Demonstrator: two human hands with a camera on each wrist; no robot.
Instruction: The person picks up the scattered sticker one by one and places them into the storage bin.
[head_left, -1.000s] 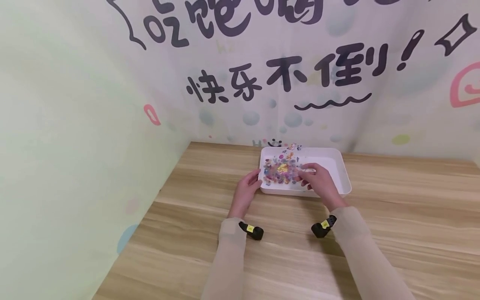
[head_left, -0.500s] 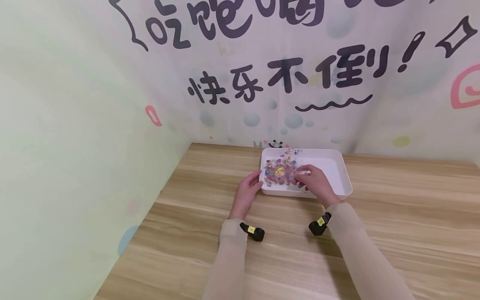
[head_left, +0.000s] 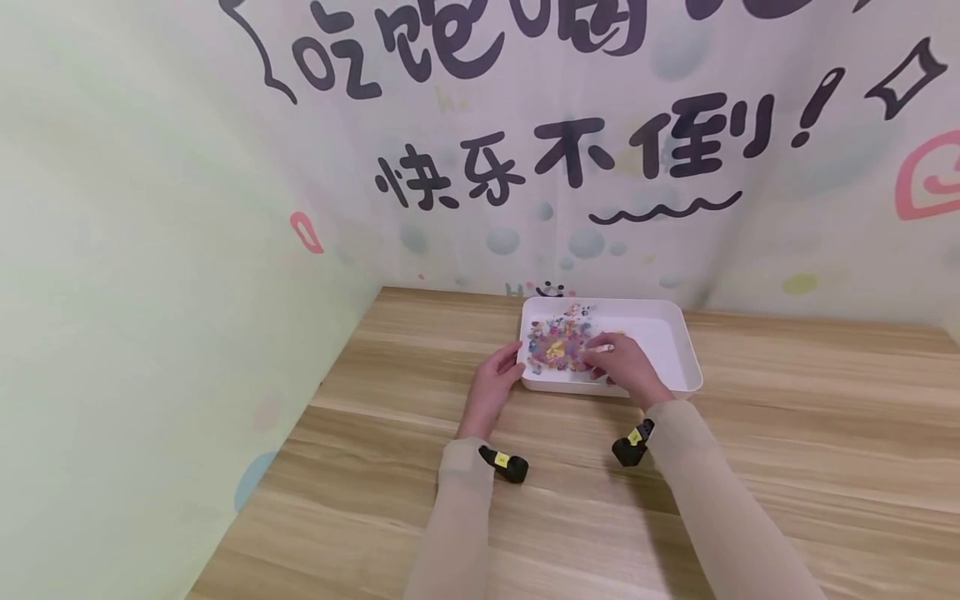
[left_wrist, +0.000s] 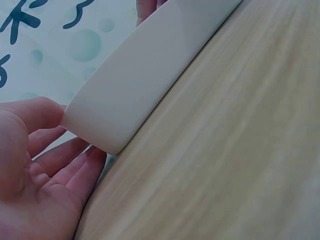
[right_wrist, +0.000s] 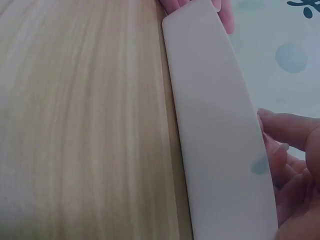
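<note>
A white tray (head_left: 660, 333) stands at the table's back edge. In its left half lies a dense patch of small multicoloured pieces (head_left: 542, 337) round a yellow shape (head_left: 556, 349); the patch reaches up to the tray's back wall. My left hand (head_left: 495, 379) holds the tray's left end, the thumb at the near corner of the rim. My right hand (head_left: 626, 365) reaches over the front wall, its thumb and forefinger pinching a small white stick-like piece (head_left: 606, 347) at the patch's right edge. That piece's white tip (right_wrist: 284, 146) shows in the right wrist view; the rest is hidden.
The wood-grain table (head_left: 570, 517) spreads in front of the tray. Close behind stands a pale wall covering (head_left: 465, 242) with large dark lettering. Another pale wall (head_left: 150, 333) borders the table on the left. A black camera is strapped to each wrist.
My right hand has moved left and slightly towards me with the small white piece. The yellow shape and upper coloured pieces have shifted left and down. My left hand stays on the tray.
</note>
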